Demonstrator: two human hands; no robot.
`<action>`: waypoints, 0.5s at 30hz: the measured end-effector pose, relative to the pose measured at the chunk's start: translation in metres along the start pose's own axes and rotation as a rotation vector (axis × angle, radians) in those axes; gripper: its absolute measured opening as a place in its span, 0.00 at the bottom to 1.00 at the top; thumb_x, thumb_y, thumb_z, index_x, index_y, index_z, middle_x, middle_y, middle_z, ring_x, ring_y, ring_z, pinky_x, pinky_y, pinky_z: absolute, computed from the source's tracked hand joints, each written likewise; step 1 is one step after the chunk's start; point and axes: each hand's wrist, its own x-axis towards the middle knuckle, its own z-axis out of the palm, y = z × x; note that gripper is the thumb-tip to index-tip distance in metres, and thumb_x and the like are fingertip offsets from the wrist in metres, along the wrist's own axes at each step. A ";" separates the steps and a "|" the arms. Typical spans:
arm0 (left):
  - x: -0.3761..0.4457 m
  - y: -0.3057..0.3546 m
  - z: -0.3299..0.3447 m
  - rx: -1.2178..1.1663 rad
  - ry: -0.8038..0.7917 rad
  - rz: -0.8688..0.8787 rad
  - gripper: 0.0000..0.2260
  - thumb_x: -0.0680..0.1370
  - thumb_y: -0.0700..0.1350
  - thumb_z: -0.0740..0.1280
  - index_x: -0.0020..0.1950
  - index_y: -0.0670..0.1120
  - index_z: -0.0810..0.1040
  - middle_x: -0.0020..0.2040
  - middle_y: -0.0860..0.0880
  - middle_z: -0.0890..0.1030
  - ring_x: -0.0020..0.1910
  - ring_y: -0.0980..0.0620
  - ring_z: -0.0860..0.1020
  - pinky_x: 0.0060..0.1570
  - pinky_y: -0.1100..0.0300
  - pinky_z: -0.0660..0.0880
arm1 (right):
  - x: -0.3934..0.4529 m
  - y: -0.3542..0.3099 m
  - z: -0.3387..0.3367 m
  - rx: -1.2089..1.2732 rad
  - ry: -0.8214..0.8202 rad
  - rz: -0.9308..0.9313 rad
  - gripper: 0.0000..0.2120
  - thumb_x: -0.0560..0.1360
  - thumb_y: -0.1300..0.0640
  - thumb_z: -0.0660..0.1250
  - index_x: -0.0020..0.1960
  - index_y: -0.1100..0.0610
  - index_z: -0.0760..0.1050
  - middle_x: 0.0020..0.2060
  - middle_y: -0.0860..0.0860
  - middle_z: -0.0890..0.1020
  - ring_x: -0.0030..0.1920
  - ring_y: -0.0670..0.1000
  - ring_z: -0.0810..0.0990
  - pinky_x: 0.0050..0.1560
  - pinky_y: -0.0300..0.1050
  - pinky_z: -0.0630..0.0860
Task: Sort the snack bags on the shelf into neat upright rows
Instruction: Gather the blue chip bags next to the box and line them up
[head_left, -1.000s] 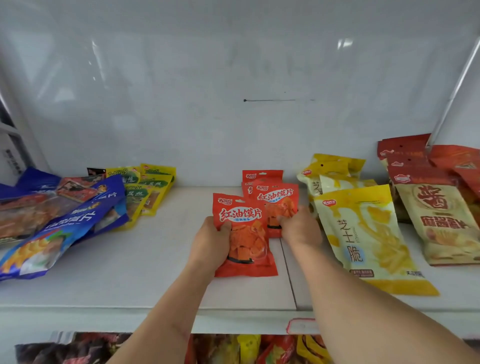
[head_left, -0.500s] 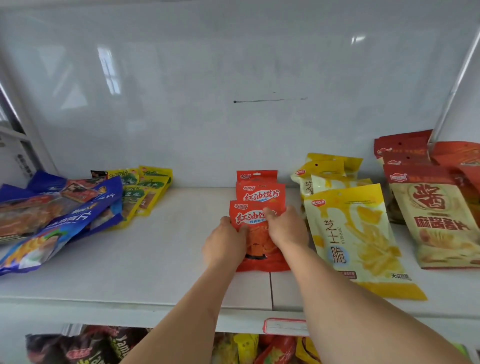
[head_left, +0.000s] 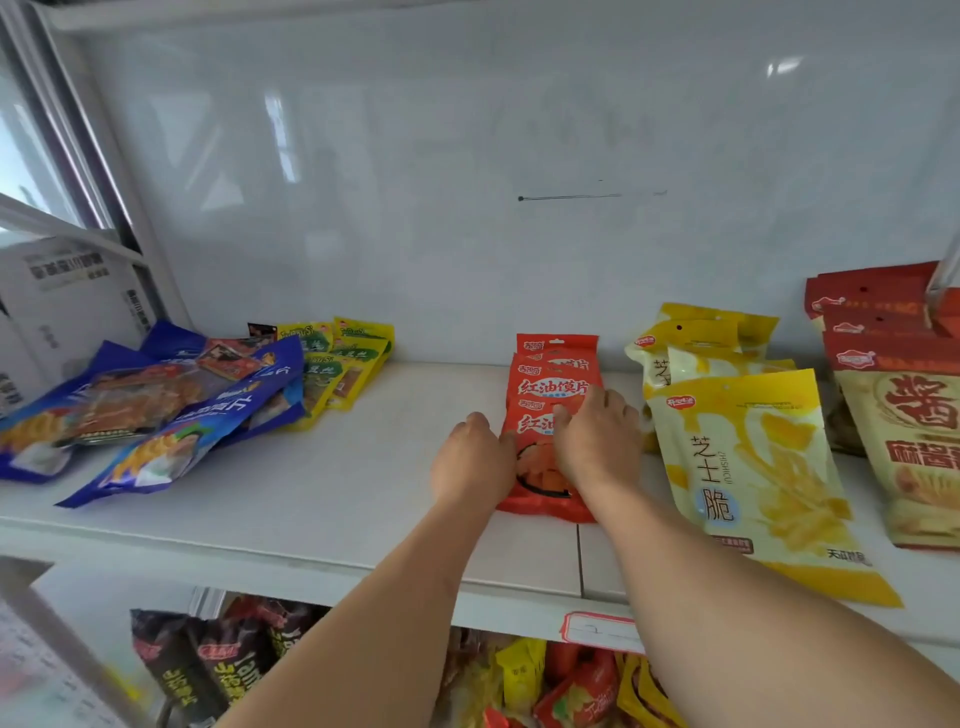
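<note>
Red snack bag (head_left: 545, 493) flat on shelf (head_left: 311, 499); my left hand (head_left: 470, 462) and right hand (head_left: 592, 441) grip it from both sides.

Three orange snack bags (head_left: 558, 387) stacked in a row, two hands on the front one: left hand (head_left: 471, 457), right hand (head_left: 597, 436). Big yellow bags (head_left: 753, 467), four showing. Blue bags (head_left: 171, 415): too jumbled to count.
</note>
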 end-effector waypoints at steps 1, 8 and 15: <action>0.001 -0.005 -0.006 0.041 0.005 0.024 0.17 0.82 0.52 0.59 0.66 0.43 0.73 0.64 0.43 0.78 0.62 0.41 0.77 0.54 0.53 0.73 | -0.003 -0.006 -0.002 -0.013 0.010 -0.049 0.22 0.81 0.47 0.58 0.69 0.59 0.68 0.65 0.57 0.73 0.66 0.59 0.70 0.62 0.54 0.68; 0.004 -0.073 -0.078 0.493 0.165 0.271 0.14 0.85 0.50 0.56 0.65 0.45 0.73 0.63 0.46 0.77 0.63 0.44 0.75 0.53 0.51 0.73 | -0.038 -0.066 -0.004 -0.210 -0.031 -0.404 0.15 0.82 0.51 0.55 0.64 0.57 0.72 0.60 0.55 0.76 0.61 0.59 0.72 0.58 0.53 0.68; 0.005 -0.151 -0.156 0.608 0.255 0.289 0.15 0.84 0.49 0.58 0.68 0.46 0.73 0.63 0.46 0.78 0.63 0.44 0.76 0.53 0.50 0.75 | -0.089 -0.169 0.013 -0.169 -0.131 -0.480 0.18 0.83 0.52 0.52 0.70 0.55 0.68 0.66 0.54 0.73 0.66 0.58 0.70 0.62 0.52 0.66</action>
